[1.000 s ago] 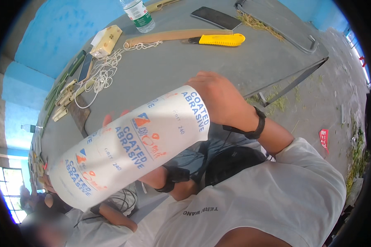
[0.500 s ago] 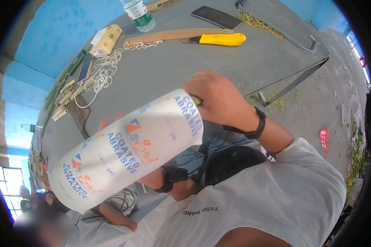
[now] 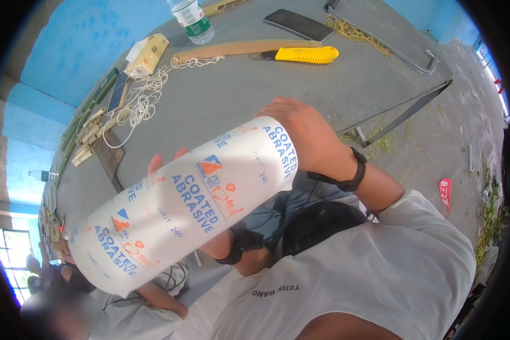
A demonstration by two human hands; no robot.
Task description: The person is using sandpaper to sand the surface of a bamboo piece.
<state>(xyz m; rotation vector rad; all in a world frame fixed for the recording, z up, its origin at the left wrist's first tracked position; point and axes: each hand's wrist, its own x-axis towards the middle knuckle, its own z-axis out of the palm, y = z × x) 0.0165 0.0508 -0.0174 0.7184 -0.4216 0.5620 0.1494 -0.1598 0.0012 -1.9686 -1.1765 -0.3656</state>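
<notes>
A white-backed sheet of sandpaper with blue and orange print curves in a half-roll before me. It slants from lower left to upper right. My left hand is closed behind it, with fingertips showing past the upper edge and the banded wrist below. The palm is hidden. At the sheet's right end my right hand is closed, a black band on its wrist. The sheet covers its fingertips and whatever they grip.
On the grey table lie a yellow utility knife, bamboo strip, phone, hacksaw, white cord, tissue pack, bottle, bamboo pieces and a broad blade. Another person is at lower left.
The sandpaper and my left hand have shifted right, toward my right hand, which has hardly moved. The sheet now covers a small brownish-green thing that showed by my right fingers.
</notes>
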